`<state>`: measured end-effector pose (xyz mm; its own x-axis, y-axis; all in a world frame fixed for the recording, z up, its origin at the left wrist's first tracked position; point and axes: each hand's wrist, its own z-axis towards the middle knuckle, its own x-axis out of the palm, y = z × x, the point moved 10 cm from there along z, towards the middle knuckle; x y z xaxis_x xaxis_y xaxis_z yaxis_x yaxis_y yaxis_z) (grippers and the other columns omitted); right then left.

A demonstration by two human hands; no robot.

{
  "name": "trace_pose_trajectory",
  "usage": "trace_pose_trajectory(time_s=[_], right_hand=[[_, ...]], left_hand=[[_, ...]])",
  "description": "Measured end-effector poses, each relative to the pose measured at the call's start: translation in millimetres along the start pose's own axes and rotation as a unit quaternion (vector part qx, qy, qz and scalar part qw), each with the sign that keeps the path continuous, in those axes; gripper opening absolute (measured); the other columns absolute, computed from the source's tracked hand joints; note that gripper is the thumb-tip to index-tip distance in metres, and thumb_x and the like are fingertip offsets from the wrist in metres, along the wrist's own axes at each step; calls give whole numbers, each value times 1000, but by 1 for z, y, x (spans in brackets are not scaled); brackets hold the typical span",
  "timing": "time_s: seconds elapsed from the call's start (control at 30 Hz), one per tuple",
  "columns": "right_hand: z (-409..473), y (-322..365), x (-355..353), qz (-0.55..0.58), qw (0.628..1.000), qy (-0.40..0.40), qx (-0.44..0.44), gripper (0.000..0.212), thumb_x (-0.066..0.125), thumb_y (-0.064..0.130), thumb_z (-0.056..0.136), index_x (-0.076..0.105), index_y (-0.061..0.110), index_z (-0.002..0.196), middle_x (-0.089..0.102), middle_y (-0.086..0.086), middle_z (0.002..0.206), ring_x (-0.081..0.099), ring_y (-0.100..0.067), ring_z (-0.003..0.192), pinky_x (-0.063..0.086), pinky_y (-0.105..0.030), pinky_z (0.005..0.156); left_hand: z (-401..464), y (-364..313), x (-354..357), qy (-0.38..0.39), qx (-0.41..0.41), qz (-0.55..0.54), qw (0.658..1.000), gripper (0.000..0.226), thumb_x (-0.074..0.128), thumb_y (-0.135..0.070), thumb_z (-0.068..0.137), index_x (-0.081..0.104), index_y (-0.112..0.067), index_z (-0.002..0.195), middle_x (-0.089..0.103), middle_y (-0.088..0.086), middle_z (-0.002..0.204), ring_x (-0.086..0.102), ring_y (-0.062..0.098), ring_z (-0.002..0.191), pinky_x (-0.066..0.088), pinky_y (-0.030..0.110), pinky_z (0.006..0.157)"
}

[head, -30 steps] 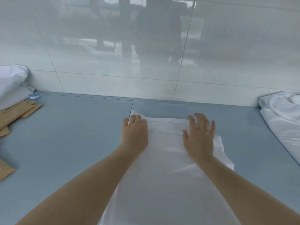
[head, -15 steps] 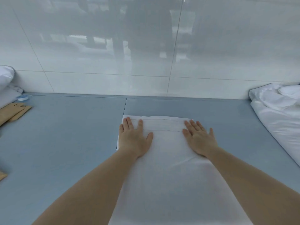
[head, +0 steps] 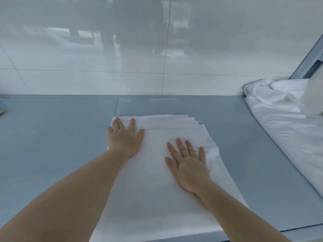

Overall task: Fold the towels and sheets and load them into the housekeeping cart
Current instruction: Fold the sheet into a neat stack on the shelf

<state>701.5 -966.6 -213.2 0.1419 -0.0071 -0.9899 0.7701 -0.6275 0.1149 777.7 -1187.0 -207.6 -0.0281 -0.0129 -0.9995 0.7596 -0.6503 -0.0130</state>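
A white sheet (head: 157, 198), folded into a long strip, lies on the blue-grey table (head: 61, 137) and runs from its middle to the near edge. Several layered edges fan out at its far end. My left hand (head: 125, 137) lies flat with spread fingers on the far left corner of the sheet. Nearer to me on the sheet's right half, my right hand (head: 187, 163) presses flat with straight fingers.
A pile of crumpled white linen (head: 283, 119) covers the right side of the table. A glossy white tiled wall (head: 157, 49) stands right behind the table. A brown object (head: 2, 112) peeks in at the left edge.
My right hand slid back toward me along the sheet's right side, while my left hand stayed at the far left corner. The view turned right, showing more of the linen pile.
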Motion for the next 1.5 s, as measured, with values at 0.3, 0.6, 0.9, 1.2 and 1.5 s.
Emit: trace_pose_trajectory(time_s=[0.3, 0.6, 0.9, 1.2, 1.5], right_hand=[[1, -31, 6, 8, 997, 20, 75, 56, 5, 60, 95, -12, 47, 147, -18, 8, 159, -17, -14, 146, -16, -53, 113], [-5, -25, 0, -13, 993, 63, 98, 58, 6, 57, 97, -10, 40, 149, -14, 0, 160, -10, -19, 148, -11, -59, 112], [-68, 90, 3, 59, 986, 130, -91, 50, 19, 31, 103, 13, 27, 152, 4, -1, 162, 1, -26, 148, 5, -55, 115], [-100, 87, 15, 21, 994, 5, -104, 58, 2, 56, 94, -1, 43, 150, -6, 9, 161, -12, -18, 147, -13, -50, 116], [-82, -22, 13, -5, 1000, 14, -25, 68, -9, 70, 79, -15, 51, 144, -16, 13, 158, -17, -15, 146, -13, -46, 116]], left_hand=[[-72, -24, 6, 102, 61, -16, 993, 76, 10, -70, 90, -14, -32, 151, -21, 18, 157, -20, 34, 145, -14, 46, 117], [-189, -7, 5, 159, 75, -6, 984, 87, 10, -79, 82, -18, -32, 150, -23, 15, 157, -26, 27, 144, -12, 44, 118], [-213, -2, -1, 54, 40, -67, 995, 60, 8, -51, 98, -9, -33, 152, -15, 11, 160, -23, 19, 145, -11, 38, 119], [-213, 3, -2, 17, 19, -67, 997, 61, 10, -48, 98, -6, -29, 153, -9, 14, 161, -13, 22, 148, -5, 33, 120], [-230, -7, -3, 27, -26, -85, 996, 74, 10, -62, 91, -10, -27, 153, -11, 17, 160, -16, 26, 147, -6, 37, 120]])
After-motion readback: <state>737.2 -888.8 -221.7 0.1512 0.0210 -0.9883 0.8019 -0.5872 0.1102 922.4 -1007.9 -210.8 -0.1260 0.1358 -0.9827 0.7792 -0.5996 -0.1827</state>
